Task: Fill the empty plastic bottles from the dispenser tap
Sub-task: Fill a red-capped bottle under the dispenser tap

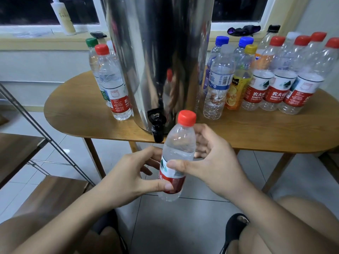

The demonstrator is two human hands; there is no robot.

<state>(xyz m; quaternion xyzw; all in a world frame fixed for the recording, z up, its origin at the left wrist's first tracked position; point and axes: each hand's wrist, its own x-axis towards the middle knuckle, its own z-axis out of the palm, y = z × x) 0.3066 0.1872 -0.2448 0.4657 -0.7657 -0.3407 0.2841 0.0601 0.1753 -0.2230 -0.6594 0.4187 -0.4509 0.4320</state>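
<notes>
Head view, items as seen:

- Red-capped plastic bottle (177, 154): cap on, leaning slightly, in the air in front of the table edge, just below and right of the tap, between both my hands
- My left hand (128, 173): clamped on the bottle low down, thumb pressed on the red part of the label, fingers round the far side
- My right hand (216, 162): also closed on the bottle, thumb across the white part of the label, fingers curved behind it
- Steel dispenser (157, 61): upright on the wooden table (256, 129), its black tap (157, 125) overhanging the near edge
- Left of the dispenser: one red-capped labelled bottle (113, 85) touching its wall, a green-capped bottle (91, 43) behind that
- Right of the dispenser: a tight cluster of capped bottles, a clear blue-labelled bottle (217, 83) in front, a yellow-capped orange drink bottle (236, 88) next, then the red-labelled bottles (275, 88) in rows
- Windowsill: a white bottle (63, 17), a dark purple cloth (244, 30)
- Far left: a metal rack (36, 125)
- Below: tiled floor, my black sandal (236, 228)
</notes>
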